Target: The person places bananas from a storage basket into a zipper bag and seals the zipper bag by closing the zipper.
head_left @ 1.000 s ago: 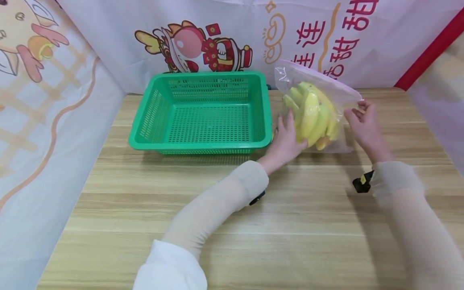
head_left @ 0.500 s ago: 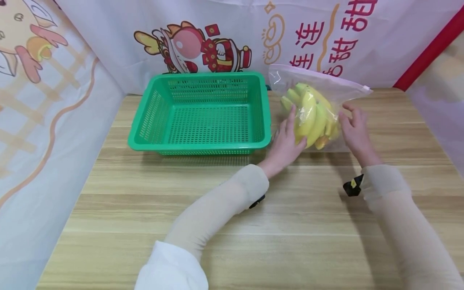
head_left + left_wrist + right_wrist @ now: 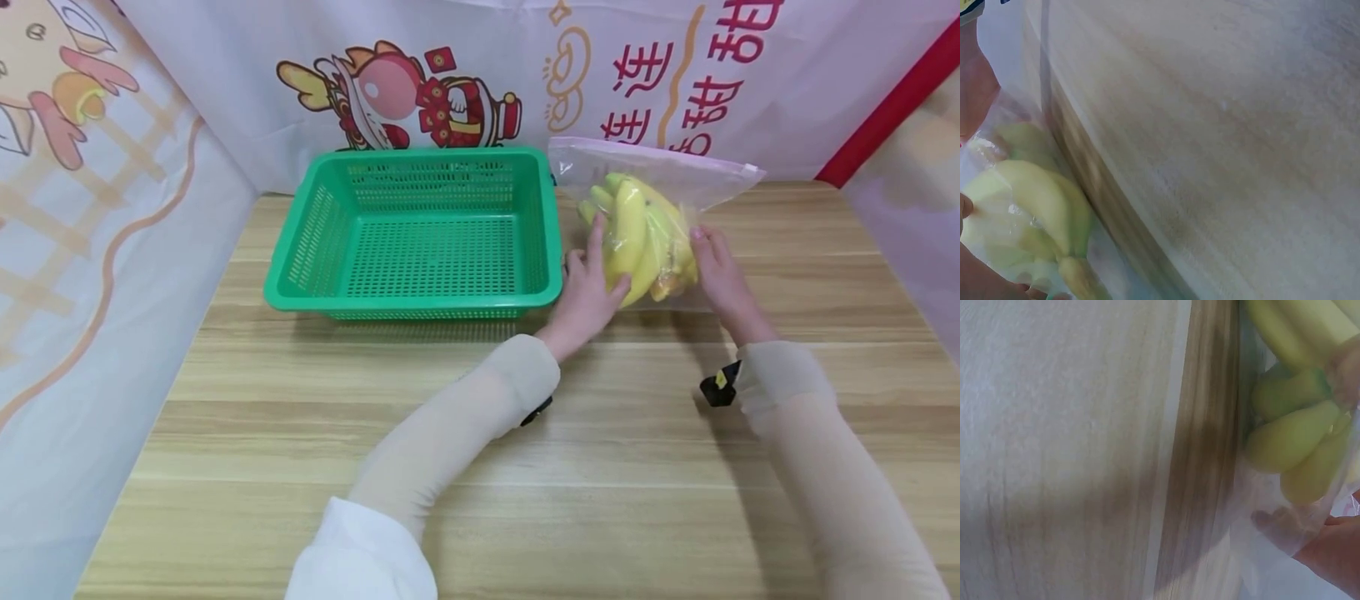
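Note:
A bunch of yellow bananas (image 3: pixel 633 233) with greenish ends lies inside a clear zip bag (image 3: pixel 675 162), whose pale pink top edge leans towards the back cloth. My left hand (image 3: pixel 581 300) grips the bag's left side, thumb in front and a finger stretched up along the bananas. On the other side, my right hand (image 3: pixel 723 283) holds the right of the bag. Through the plastic in the right wrist view, the right fingers (image 3: pixel 1272 522) show curled behind the bag. In the left wrist view, left fingertips (image 3: pixel 1035 292) show under the bananas.
Just left of the bag stands a green plastic basket (image 3: pixel 431 304) with slotted walls and nothing in it. Both are on a wood-grain table (image 3: pixel 600 500). A printed white cloth (image 3: pixel 247 67) hangs behind, and another cloth (image 3: pixel 112 275) lines the left side.
My right hand has left the bag's upper right corner and moved down and left to its side. The bag's top edge has levelled out and shifted slightly left. The left hand stays nearly in place.

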Demonstrator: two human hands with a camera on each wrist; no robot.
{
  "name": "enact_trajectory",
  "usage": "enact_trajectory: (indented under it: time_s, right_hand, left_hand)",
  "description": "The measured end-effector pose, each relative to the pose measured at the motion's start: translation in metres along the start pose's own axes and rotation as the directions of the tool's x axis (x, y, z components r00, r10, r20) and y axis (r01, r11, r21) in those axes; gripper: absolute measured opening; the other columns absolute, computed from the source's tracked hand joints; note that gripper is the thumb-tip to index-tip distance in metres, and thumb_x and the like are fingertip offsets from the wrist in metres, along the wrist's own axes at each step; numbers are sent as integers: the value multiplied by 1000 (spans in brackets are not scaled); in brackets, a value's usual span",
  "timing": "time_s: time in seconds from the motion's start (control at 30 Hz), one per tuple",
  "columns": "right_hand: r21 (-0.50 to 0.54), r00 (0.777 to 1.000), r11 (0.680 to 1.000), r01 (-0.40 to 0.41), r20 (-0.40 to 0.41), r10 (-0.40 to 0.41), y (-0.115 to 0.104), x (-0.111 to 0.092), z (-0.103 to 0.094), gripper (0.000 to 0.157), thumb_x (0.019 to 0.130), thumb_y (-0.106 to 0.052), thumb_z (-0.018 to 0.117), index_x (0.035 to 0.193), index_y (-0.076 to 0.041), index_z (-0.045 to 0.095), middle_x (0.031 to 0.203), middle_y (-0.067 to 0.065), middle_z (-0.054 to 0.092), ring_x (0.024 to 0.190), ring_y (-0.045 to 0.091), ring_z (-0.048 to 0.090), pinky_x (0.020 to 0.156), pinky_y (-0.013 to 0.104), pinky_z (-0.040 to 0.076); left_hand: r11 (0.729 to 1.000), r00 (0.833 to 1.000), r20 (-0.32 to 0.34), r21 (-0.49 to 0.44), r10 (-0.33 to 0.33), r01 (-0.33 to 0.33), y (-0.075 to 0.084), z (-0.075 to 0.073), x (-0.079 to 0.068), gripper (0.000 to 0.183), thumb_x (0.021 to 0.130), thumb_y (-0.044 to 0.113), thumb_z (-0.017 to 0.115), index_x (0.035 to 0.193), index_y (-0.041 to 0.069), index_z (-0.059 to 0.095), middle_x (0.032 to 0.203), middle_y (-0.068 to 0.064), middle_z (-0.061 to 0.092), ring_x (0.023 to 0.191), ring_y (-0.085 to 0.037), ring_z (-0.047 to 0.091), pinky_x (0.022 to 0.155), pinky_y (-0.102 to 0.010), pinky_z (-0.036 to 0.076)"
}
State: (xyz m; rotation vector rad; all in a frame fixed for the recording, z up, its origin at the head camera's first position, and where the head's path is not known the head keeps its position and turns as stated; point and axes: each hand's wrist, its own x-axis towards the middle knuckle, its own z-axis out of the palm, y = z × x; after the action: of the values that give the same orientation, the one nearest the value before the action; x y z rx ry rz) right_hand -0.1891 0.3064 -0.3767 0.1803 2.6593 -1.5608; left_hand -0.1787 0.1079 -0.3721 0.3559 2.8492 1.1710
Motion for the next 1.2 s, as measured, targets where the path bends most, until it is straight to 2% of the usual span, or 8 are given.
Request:
enact_trajectory:
  time_s: [0.17, 0.37, 0.5, 0.6, 0.77, 0.83, 1.03, 1.2]
  right_hand:
    - [1, 999, 999, 32, 27, -32, 1, -1, 1, 73, 100, -55, 11, 151, -3, 16, 136, 30, 34, 130, 42, 31, 113, 62, 19]
    - [-9, 998, 1000, 29, 54, -28, 1, -1, 1, 72, 99, -57, 12, 152, -9, 17, 129, 26, 38, 123, 38, 37, 111, 62, 25]
    - [-8, 998, 1000, -2, 67, 3, 0, -1, 0, 74, 98, -61, 15, 154, -13, 13, 141, 26, 35, 127, 38, 36, 112, 61, 25]
    - [-13, 996, 999, -32, 79, 33, -2, -1, -1, 76, 96, -63, 18, 155, -16, 6, 156, 23, 20, 140, 42, 26, 114, 62, 18]
    - [-18, 997, 999, -47, 67, 48, -1, 1, 1, 77, 96, -64, 22, 155, -18, 2, 161, 16, 5, 147, 42, 6, 117, 62, 6]
    - [-19, 997, 998, -53, 52, 54, -1, 3, 3, 78, 96, -64, 24, 155, -18, 1, 160, 17, 3, 147, 42, 5, 117, 62, 5]
    - [-3, 994, 995, -102, 31, 102, -3, 3, 10, 80, 93, -66, 27, 154, -24, -3, 158, 27, 10, 139, 49, 24, 114, 63, 17]
    - [-40, 992, 991, -127, -11, 127, -2, 4, 14, 85, 91, -70, 28, 154, -23, -3, 159, 22, 4, 144, 48, 10, 115, 64, 9]
  left_hand:
    - [999, 999, -38, -52, -9, 7, -2, 2, 1, 85, 97, 36, 54, 154, 20, -7, 128, -21, 46, 113, -25, 52, 96, -35, 50]
    - [997, 1000, -3, -77, -17, 16, -5, 3, 2, 89, 96, 36, 54, 153, 24, -12, 135, -21, 41, 119, -25, 50, 101, -34, 47]
    - [992, 999, 35, -122, -40, 44, -7, 3, 1, 96, 92, 30, 60, 153, 25, -14, 145, -21, 31, 126, -27, 48, 103, -37, 46]
    - [984, 996, 59, -160, -72, 81, -8, 4, 1, 95, 91, 27, 61, 153, 28, -12, 151, -23, 22, 132, -31, 44, 102, -40, 47]
    - [977, 991, 95, -181, -98, 114, -11, 4, 0, 88, 93, 30, 57, 153, 31, -7, 156, -27, 10, 143, -38, 27, 104, -48, 44]
    - [976, 989, 102, -176, -108, 125, -11, 4, 1, 84, 94, 32, 55, 154, 31, -4, 156, -27, 11, 143, -39, 27, 104, -49, 44]
    - [975, 986, 123, -180, -109, 130, -14, 4, 5, 72, 98, 36, 48, 154, 25, 4, 154, -29, 15, 143, -38, 28, 109, -49, 39]
    - [974, 989, 120, -199, -87, 109, -15, 6, 6, 68, 100, 35, 44, 154, 20, 7, 154, -24, 26, 139, -34, 37, 111, -42, 38]
